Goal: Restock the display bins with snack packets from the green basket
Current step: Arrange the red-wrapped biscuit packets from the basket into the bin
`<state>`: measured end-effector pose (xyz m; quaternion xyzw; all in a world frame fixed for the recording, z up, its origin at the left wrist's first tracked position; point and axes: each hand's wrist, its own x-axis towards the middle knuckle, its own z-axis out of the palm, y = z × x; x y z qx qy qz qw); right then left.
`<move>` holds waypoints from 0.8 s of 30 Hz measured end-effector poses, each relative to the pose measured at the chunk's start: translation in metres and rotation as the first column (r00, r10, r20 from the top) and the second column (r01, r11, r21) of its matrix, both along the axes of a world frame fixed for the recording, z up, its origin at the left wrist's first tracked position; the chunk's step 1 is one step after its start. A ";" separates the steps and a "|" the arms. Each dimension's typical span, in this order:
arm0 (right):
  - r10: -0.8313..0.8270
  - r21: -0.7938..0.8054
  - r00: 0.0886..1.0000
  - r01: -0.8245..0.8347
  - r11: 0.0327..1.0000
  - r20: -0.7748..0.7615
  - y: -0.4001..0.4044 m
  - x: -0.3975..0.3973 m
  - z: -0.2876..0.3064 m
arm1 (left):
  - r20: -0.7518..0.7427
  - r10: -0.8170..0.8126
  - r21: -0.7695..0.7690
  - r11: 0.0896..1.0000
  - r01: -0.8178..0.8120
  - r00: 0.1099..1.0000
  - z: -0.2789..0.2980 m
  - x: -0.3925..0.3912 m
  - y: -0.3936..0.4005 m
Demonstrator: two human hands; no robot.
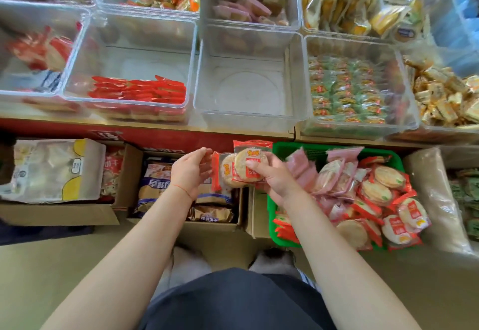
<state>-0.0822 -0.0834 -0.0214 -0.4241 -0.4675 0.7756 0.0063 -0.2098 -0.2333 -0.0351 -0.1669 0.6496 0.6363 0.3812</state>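
Head view, right hand (274, 179) holding upright rice-cracker packets (241, 167), red ends vertical

Snack shop, clear display bins (129, 52) of wrapped packets, stock cartons (207, 228) on the floor below

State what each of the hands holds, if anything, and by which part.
The right hand pinches red rice cracker packets by their lower right edge, thumb on the front. The left hand is open beside them, holding nothing.

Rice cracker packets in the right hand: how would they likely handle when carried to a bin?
The rice cracker packets look light, since the right hand pinches several. Their glossy film is probably slippery. The thin round crackers inside seem brittle.
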 end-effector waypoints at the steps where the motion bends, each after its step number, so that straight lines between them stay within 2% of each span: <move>1: -0.023 -0.001 1.000 0.023 1.000 0.004 -0.015 -0.016 0.001 | 0.019 0.032 0.005 0.999 -0.032 0.999 0.001 -0.019 -0.016; 3: -0.072 -0.007 0.997 0.072 0.997 -0.006 -0.047 -0.051 0.002 | 0.043 -0.016 0.047 0.999 0.014 0.999 0.008 -0.058 -0.049; 5: -0.088 -0.015 0.996 0.088 0.996 -0.022 -0.082 -0.090 0.006 | 0.050 -0.226 0.111 0.969 0.219 0.973 0.017 -0.098 -0.082; 8: -0.087 -0.015 0.996 0.087 0.996 -0.033 -0.130 -0.147 0.018 | 0.043 -0.544 0.111 0.836 0.537 0.838 0.026 -0.155 -0.122; 10: -0.114 -0.011 0.993 0.114 0.993 -0.020 -0.152 -0.180 0.028 | 0.037 -0.617 0.130 0.783 0.608 0.786 0.034 -0.186 -0.139; 13: -0.197 0.023 0.980 0.197 0.980 -0.020 -0.163 -0.214 0.040 | -0.052 -0.566 0.121 0.814 0.568 0.823 0.043 -0.225 -0.155; 15: -0.240 0.077 0.971 0.239 0.968 0.004 -0.161 -0.228 0.044 | -0.193 -0.465 0.057 0.874 0.483 0.864 0.047 -0.250 -0.158; 17: -0.265 0.102 0.964 0.263 0.960 0.012 -0.157 -0.241 0.047 | -0.344 -0.388 -0.039 0.916 0.400 0.855 0.052 -0.276 -0.155; 21: -0.272 0.092 0.961 0.275 0.957 -0.038 -0.149 -0.263 0.052 | -0.592 -0.446 -0.285 0.895 0.343 0.672 0.058 -0.320 -0.135; 24: -0.291 0.050 0.953 0.296 0.954 -0.079 -0.144 -0.273 0.055 | -0.702 -0.568 -0.494 0.823 0.281 0.429 0.051 -0.342 -0.118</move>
